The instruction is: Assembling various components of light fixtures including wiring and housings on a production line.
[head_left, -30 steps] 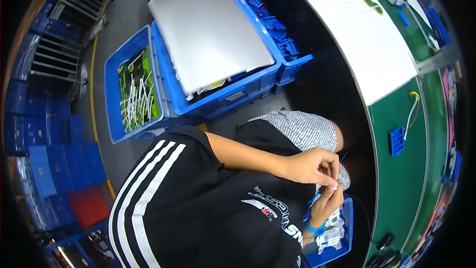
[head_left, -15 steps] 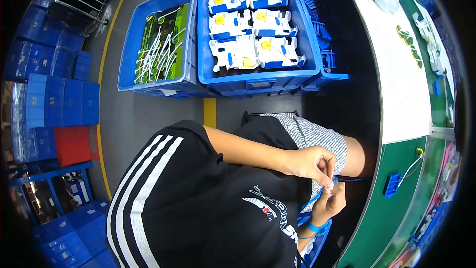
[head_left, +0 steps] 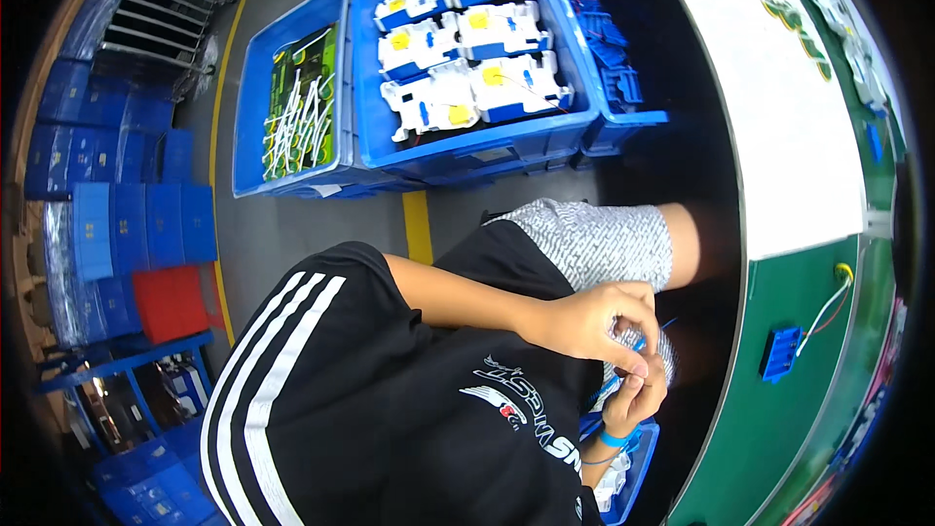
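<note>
My left hand (head_left: 582,323) and my right hand (head_left: 639,395) meet above my lap, with thumbs and fingertips pinched close together. Something small and blue (head_left: 639,342) shows between the fingers of the left hand; its kind cannot be made out. Whatever the right fingertips grip is hidden. Around my right wrist runs a blue band (head_left: 614,439), with a thin blue cord beside it. Below that wrist stands a blue bin (head_left: 640,475) containing white plastic parts (head_left: 611,483).
Ahead, a large blue crate (head_left: 366,88) holds several white-and-blue assemblies; a blue bin (head_left: 243,117) beside it holds white cable ties or wires. To the right, a green-and-white workbench (head_left: 716,448) carries a blue battery holder (head_left: 779,355) with wires. Blue boxes (head_left: 127,224) stack at left.
The view has shifted and turned slightly. Both hands stay pinched together; the left fingers are more curled and the blue thing shows more between them.
</note>
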`<control>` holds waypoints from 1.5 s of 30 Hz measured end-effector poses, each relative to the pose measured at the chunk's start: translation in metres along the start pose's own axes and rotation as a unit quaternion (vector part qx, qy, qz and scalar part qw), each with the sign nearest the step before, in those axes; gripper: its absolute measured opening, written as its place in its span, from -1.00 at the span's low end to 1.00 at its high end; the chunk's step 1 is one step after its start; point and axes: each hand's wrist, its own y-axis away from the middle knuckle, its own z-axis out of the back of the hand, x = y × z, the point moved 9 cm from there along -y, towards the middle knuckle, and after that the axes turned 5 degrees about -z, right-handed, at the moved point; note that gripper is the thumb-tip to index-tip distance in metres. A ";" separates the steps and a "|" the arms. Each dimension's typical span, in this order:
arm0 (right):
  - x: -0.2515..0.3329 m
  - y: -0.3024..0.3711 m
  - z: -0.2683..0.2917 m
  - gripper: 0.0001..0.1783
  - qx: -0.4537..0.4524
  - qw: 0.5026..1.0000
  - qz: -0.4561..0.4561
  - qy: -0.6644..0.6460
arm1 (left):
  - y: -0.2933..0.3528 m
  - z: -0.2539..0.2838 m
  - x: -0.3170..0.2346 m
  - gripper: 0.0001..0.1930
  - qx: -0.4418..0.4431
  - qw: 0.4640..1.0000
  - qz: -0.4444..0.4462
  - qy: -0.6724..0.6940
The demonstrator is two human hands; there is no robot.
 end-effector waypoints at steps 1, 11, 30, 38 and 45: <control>-0.002 0.000 0.003 -0.75 -0.005 1.000 -0.012 -0.025 | -0.004 -0.004 0.002 -0.76 0.005 1.000 0.000 -0.003; -0.022 -0.010 0.022 -0.76 -0.154 0.979 -0.061 0.121 | -0.017 -0.022 0.028 -0.88 -0.009 0.999 0.042 -0.030; -0.101 -0.054 -0.020 -0.81 -0.144 0.976 -0.049 0.153 | 0.035 0.211 0.360 -0.81 -0.335 0.794 0.447 0.240; -0.108 -0.053 -0.028 -0.86 -0.097 0.985 -0.048 0.135 | 0.066 0.274 0.497 -0.90 -0.648 0.592 0.401 0.263; -0.113 -0.060 -0.032 -0.88 -0.100 0.984 -0.035 0.143 | 0.033 0.278 0.519 -0.76 -0.622 0.594 0.334 0.386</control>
